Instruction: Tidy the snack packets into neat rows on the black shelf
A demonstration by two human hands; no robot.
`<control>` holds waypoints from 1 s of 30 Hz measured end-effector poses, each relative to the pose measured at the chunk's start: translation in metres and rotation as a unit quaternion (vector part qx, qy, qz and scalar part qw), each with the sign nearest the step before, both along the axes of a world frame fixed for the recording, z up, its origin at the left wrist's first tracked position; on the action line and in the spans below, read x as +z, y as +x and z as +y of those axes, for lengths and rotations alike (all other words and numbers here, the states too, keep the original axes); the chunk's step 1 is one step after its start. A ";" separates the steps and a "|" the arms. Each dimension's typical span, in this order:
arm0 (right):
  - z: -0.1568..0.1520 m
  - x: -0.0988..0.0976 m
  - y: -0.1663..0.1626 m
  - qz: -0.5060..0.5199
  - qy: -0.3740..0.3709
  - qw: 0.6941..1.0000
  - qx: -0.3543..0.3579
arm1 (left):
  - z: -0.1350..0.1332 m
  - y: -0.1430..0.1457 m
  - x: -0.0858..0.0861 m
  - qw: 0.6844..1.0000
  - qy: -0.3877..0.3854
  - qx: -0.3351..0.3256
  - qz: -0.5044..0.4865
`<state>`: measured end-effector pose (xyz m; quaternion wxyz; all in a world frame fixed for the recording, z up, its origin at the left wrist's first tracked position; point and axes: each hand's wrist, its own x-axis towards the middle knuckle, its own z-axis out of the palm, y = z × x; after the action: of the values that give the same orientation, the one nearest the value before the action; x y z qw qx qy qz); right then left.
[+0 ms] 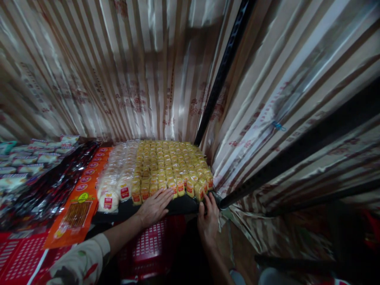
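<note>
Yellow packets sit in rows on black shelf, 12 o'clock from the person. Left hand at their 7 o'clock: fingers straight, together, against the front. Right hand at 5: fingers slightly apart, tips at corner packet, can't tell if pinching. White packets adjoin at 9, red basket below at 6.

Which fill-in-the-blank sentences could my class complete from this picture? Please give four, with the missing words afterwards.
1. The hand nearer the white packets is the person's ____ one.
2. The right hand is closest to packets coloured ____.
3. The packets lying between the white packets and the dark packets are mainly ____.
4. The plastic basket below the left hand is ____.

Missing words: left; yellow; orange; red.
</note>
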<state>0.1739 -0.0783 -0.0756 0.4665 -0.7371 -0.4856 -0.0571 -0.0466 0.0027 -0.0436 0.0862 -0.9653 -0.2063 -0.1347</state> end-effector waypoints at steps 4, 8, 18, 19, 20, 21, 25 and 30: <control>0.006 -0.005 -0.001 0.015 0.001 1.000 -0.003 | -0.003 0.001 0.006 1.000 0.009 -0.011 0.008; 0.009 -0.008 0.001 0.044 -0.002 0.999 -0.016 | -0.003 0.005 0.009 0.999 0.022 -0.026 0.010; 0.030 -0.002 -0.006 0.125 0.023 0.992 0.010 | 0.005 0.032 -0.006 0.998 0.049 -0.022 0.018; 0.031 -0.001 -0.006 0.127 0.023 0.992 0.007 | 0.005 0.034 -0.007 0.998 0.056 -0.020 0.018; 0.031 0.000 -0.007 0.129 0.022 0.991 0.005 | 0.006 0.035 -0.007 0.998 0.063 -0.017 0.015; 0.031 0.000 -0.007 0.130 0.018 0.991 0.002 | 0.006 0.036 -0.008 0.997 0.068 -0.014 0.012; 0.030 0.000 -0.007 0.123 -0.004 0.992 -0.012 | 0.004 0.035 -0.009 0.997 0.081 -0.015 0.001; 0.035 0.002 -0.009 0.112 -0.007 0.993 -0.038 | 0.002 0.035 -0.014 0.995 0.094 -0.027 -0.028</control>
<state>0.1652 -0.0434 -0.0737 0.5104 -0.7602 -0.4019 0.0115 -0.0112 0.0052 -0.0577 0.1668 -0.9541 -0.1685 -0.1829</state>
